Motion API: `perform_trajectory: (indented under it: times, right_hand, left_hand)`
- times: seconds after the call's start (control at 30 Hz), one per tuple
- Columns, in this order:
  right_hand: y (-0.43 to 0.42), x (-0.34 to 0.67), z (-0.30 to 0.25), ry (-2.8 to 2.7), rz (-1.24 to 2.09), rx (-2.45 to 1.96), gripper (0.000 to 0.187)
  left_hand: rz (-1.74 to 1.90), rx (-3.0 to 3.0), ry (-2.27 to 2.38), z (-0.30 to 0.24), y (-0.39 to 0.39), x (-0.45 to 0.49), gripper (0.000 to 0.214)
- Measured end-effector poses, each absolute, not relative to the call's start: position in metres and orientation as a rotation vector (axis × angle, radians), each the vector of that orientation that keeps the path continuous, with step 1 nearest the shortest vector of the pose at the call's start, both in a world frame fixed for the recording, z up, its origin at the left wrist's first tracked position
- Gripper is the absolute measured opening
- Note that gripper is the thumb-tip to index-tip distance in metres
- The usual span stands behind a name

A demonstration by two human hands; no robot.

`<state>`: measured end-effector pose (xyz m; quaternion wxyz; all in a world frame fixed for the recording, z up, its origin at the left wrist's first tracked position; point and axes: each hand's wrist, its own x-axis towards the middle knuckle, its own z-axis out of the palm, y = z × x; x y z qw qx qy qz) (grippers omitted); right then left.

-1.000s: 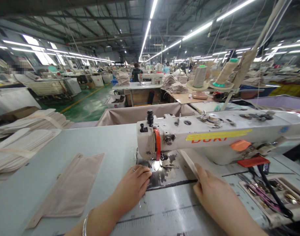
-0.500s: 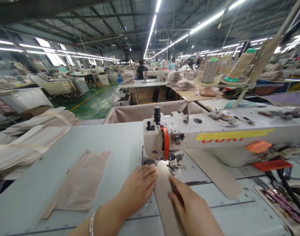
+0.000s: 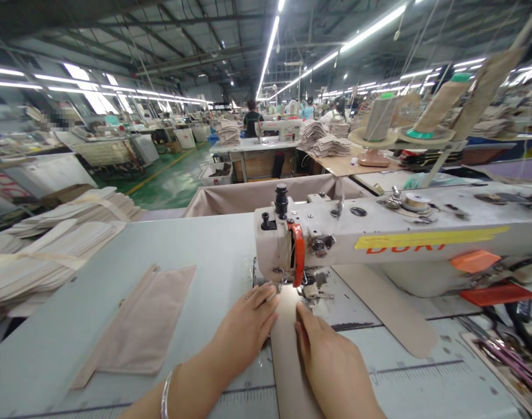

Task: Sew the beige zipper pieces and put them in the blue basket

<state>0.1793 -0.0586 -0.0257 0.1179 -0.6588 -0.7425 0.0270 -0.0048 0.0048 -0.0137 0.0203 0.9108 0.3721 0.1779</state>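
Since one second ago, the right hand (image 3: pixel 331 355) has moved leftward, and now the beige strip (image 3: pixel 286 337) lies between it and the left hand (image 3: pixel 243 326), far end at the sewing machine (image 3: pixel 335 224), though whether either hand pinches I cannot tell.

Person (image 3: pixel 250 121) nr bkgd tbl (image 3: pixel 245 147) w/ fabric stack (image 3: pixel 228 133)

Left hand (image 3: pixel 246 323), right hand (image 3: pixel 335 361) along beige strip (image 3: pixel 286 343) at sewing machine (image 3: pixel 273 247)
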Motion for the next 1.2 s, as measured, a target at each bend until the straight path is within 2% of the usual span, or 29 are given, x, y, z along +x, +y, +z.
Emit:
perform_trajectory:
  times: [0.4, 0.67, 0.73, 0.8, 0.87, 0.93, 1.0, 1.1, 1.2]
  right_hand:
    - [-0.054, 0.175, -0.019, -2.215, 0.129, -1.983, 0.047]
    - [-0.051, 0.177, -0.016, -2.284, 0.01, -1.941, 0.04]
    - [-0.047, 0.183, -0.015, -2.359, -0.062, -1.878, 0.038]
    - [-0.039, 0.191, -0.015, -2.435, -0.116, -1.755, 0.029]
    - [-0.03, 0.199, -0.016, -2.478, -0.157, -1.594, 0.018]
    - [-0.022, 0.205, -0.019, -2.484, -0.186, -1.436, 0.016]
    - [-0.018, 0.208, -0.022, -2.472, -0.187, -1.312, 0.024]
    - [-0.019, 0.207, -0.027, -2.464, -0.136, -1.233, 0.041]
    - [-0.022, 0.206, -0.027, -2.471, -0.085, -1.226, 0.045]
  left_hand:
    - [0.532, 2.815, 1.173, -0.013, 0.007, -0.004, 0.032]
    - [0.432, 2.735, 1.095, -0.002, 0.012, -0.024, 0.038]
    - [0.402, 2.642, 1.253, 0.004, 0.028, -0.058, 0.042]
    - [0.422, 2.523, 1.619, 0.008, 0.047, -0.102, 0.043]
    - [0.379, 2.435, 1.88, 0.011, 0.064, -0.144, 0.036]
    - [0.363, 2.387, 1.955, 0.01, 0.073, -0.173, 0.026]
    - [0.387, 2.352, 1.956, 0.009, 0.072, -0.187, 0.019]
    - [0.443, 2.303, 1.922, 0.01, 0.059, -0.178, 0.019]
    - [0.564, 2.222, 1.698, 0.018, 0.041, -0.142, 0.024]
